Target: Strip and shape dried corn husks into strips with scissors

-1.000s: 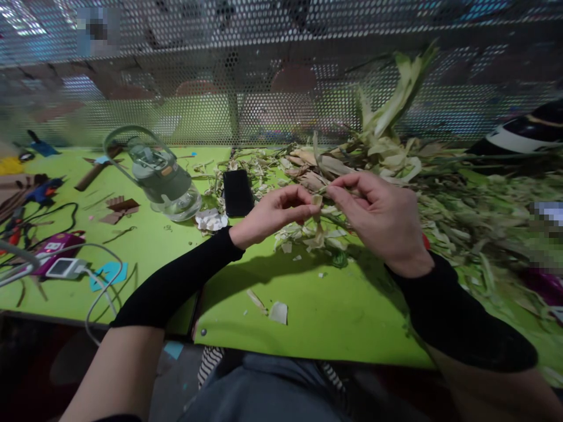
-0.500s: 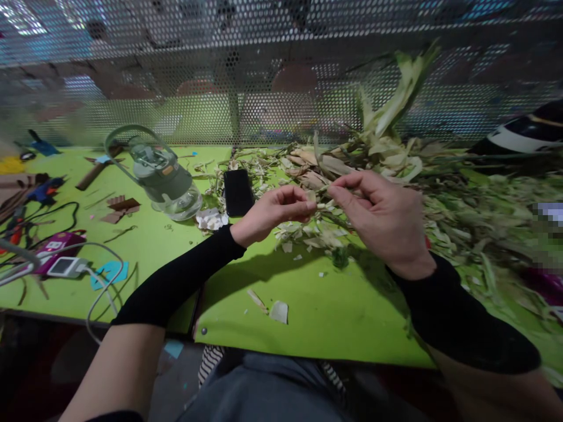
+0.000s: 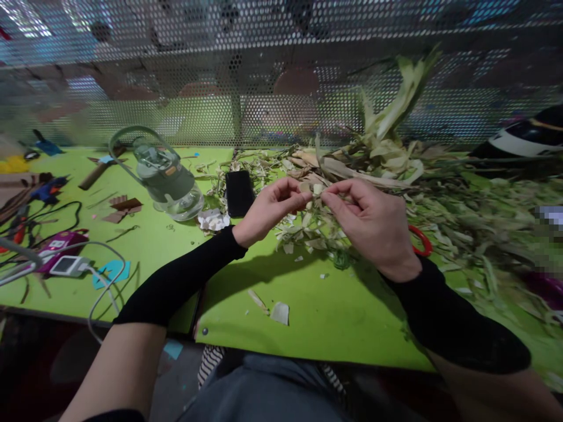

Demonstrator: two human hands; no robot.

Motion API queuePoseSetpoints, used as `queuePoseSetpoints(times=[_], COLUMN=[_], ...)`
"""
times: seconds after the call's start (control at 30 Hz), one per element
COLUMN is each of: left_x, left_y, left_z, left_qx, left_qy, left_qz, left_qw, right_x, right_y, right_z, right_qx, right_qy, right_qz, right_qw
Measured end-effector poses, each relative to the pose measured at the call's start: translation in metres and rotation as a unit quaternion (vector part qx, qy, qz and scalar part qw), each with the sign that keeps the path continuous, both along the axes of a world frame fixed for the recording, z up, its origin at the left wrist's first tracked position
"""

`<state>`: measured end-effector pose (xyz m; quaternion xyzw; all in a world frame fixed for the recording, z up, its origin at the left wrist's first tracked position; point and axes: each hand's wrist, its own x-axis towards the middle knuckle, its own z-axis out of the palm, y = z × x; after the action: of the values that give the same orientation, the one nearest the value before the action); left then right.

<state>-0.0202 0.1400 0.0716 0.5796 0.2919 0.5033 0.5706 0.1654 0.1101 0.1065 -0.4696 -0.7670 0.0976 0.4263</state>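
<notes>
Over the green table, my left hand (image 3: pixel 277 205) is closed in a pinch on a small pale piece of corn husk (image 3: pixel 317 189). The thumb and forefinger of my right hand (image 3: pixel 373 223) meet at the other side of the same piece, almost touching the left fingertips. Parts of the piece are hidden by the fingers. Cut husk scraps (image 3: pixel 303 237) lie on the table beneath both hands. A small dark green bundle (image 3: pixel 341 258) sits just below them. By my right wrist a red looped handle (image 3: pixel 421 241) shows among the shreds.
A black phone (image 3: pixel 239 193), a crumpled white tissue (image 3: pixel 213 220) and a green water bottle (image 3: pixel 169 181) stand or lie left of centre. Long corn husks (image 3: pixel 387 135) are heaped at the back right against a perforated metal screen (image 3: pixel 193 111). Cables and a purple box (image 3: pixel 61 249) lie far left.
My right hand has moved slightly left and closer to the left hand, uncovering the red handle. The pale piece now shows more clearly between the fingertips.
</notes>
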Motion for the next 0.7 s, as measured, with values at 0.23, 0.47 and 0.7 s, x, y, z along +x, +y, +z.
queuePoseSetpoints(times=[0.23,0.47,0.7], left_x=[0.001,0.003,-0.016], left_y=[0.003,-0.004,-0.003], left_z=[-0.005,0.006,0.025], left_qx=[0.069,0.057,0.088], left_qy=[-0.020,-0.153,-0.054], left_qz=[0.088,0.010,-0.065], left_qw=[0.994,0.987,0.993], right_x=[-0.014,-0.045,-0.002], right_y=[-0.008,-0.017,0.027], right_z=[-0.010,-0.044,-0.028], right_qx=[-0.104,-0.402,-0.310], right_qy=[0.067,0.353,0.252], right_qz=[0.051,0.203,0.193], right_qw=[0.991,0.820,0.896])
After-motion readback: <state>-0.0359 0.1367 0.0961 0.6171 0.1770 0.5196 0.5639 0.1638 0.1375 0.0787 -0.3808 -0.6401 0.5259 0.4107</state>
